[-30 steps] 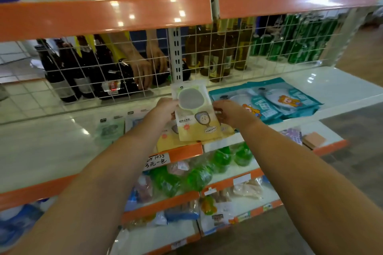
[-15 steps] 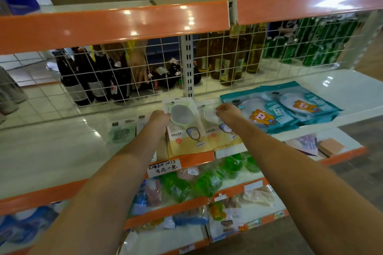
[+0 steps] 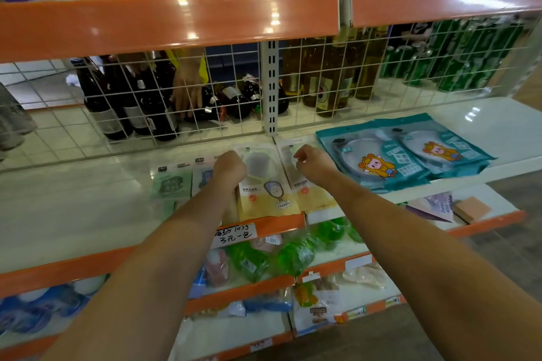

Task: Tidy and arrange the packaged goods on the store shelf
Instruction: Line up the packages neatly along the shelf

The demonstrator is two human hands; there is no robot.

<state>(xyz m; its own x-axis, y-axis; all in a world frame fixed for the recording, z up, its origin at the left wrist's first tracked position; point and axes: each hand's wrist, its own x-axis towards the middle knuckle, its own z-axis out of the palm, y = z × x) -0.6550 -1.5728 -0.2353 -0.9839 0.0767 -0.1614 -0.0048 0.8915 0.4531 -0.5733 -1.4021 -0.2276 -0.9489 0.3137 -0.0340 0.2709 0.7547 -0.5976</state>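
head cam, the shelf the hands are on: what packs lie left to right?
Green packet → blue-grey packet → left hand → yellow packet → second yellow packet under the right hand → teal packs.

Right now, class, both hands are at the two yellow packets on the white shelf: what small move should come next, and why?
Probably the left hand should nudge the left yellow packet straight: it lies flat but overlaps the right yellow packet, which the right hand hovers over, while the teal packets beside them already lie in a row.
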